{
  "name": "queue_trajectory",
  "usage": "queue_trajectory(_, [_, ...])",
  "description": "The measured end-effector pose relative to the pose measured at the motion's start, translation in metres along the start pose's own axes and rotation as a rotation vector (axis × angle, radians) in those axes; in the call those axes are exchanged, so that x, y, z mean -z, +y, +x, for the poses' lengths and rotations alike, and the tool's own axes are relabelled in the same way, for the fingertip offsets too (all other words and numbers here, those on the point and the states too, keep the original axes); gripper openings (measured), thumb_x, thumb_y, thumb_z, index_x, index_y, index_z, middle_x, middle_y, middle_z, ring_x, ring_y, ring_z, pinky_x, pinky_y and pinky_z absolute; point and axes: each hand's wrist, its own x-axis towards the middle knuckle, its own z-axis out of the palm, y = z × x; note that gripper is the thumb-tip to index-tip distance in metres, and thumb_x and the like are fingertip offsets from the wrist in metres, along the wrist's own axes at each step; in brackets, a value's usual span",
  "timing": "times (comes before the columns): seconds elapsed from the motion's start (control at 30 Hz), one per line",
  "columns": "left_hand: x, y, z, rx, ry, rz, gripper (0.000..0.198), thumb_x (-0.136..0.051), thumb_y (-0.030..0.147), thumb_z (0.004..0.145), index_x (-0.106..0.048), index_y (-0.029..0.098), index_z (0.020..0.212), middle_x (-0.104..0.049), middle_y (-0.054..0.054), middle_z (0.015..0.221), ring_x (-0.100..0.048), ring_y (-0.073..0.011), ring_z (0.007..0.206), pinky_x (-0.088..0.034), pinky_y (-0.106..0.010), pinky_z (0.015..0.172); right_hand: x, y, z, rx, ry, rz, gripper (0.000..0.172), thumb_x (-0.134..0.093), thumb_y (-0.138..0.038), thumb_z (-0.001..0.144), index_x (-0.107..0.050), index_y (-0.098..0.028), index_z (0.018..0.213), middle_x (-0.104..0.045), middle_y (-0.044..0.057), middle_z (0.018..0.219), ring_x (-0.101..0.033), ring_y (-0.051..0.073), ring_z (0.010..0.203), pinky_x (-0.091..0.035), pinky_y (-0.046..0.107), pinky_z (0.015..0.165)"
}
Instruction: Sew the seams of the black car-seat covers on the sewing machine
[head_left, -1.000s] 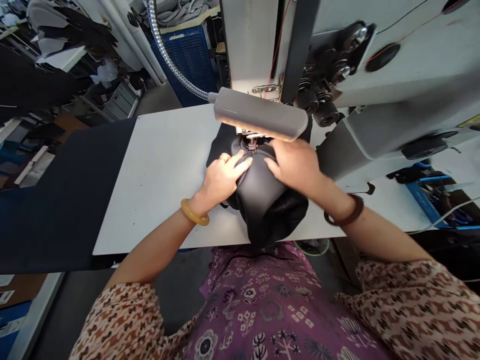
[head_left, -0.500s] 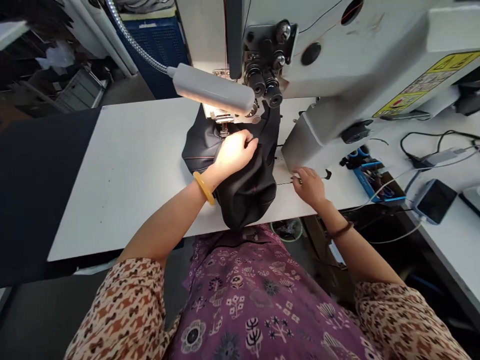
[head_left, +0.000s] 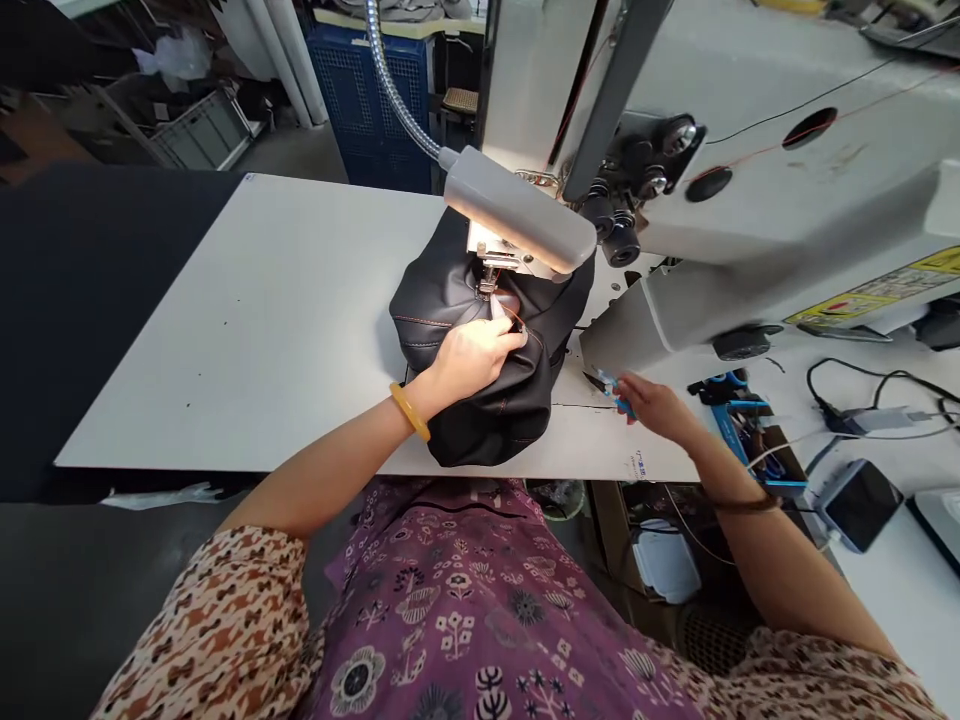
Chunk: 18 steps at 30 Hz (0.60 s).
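We are observing a gooseneck lamp (head_left: 517, 210) shining down over the white tabletop (head_left: 247, 320), while a blue crate (head_left: 367, 110) is standing behind the table, a grey crate (head_left: 202, 130) is sitting farther left, and a phone (head_left: 859, 505) is lying beside black cables (head_left: 847, 380) on the right-hand bench (head_left: 900, 600).

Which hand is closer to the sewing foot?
Left: the left hand sits on the leather just below the sewing foot; the right hand is farther right, over the table.
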Motion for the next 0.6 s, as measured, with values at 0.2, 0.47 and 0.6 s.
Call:
queue_trajectory(0.2, [-0.009, -0.012, -0.005, -0.113, 0.086, -0.031, 0.034, -0.041, 0.012, 0.087, -0.070, 0.022, 0.102, -0.066, -0.008, 0.094, -0.060, -0.0165, 0.077, -0.043, -0.027, 0.065, 0.077, -0.084, 0.026, 0.281, -0.083, 0.088, 0.048, -0.044, -0.069, 0.075, -0.050, -0.021, 0.068, -0.049, -0.001, 0.062, -0.044, 0.014, 0.060, -0.034, 0.027, 0.056])
queue_trajectory(0.47, [-0.013, -0.011, -0.006, -0.143, 0.088, -0.008, 0.034, -0.041, 0.012, 0.087, -0.070, 0.022, 0.103, -0.065, -0.009, 0.096, -0.058, -0.0167, 0.075, -0.042, -0.028, 0.061, 0.096, -0.152, 0.049, 0.290, -0.054, -0.328, 0.047, -0.046, -0.066, 0.078, -0.062, -0.023, 0.067, -0.061, -0.001, 0.071, -0.053, 0.016, 0.066, -0.034, 0.029, 0.059])
queue_trajectory(0.6, [-0.013, -0.013, -0.009, -0.155, 0.106, -0.026, 0.036, -0.040, 0.011, 0.087, -0.069, 0.021, 0.104, -0.065, -0.009, 0.093, -0.058, -0.0167, 0.074, -0.043, -0.027, 0.061, 0.098, -0.144, 0.038, 0.263, 0.092, -0.405, 0.045, -0.045, -0.063, 0.080, -0.064, -0.024, 0.068, -0.062, 0.001, 0.069, -0.054, 0.019, 0.067, -0.031, 0.029, 0.059])
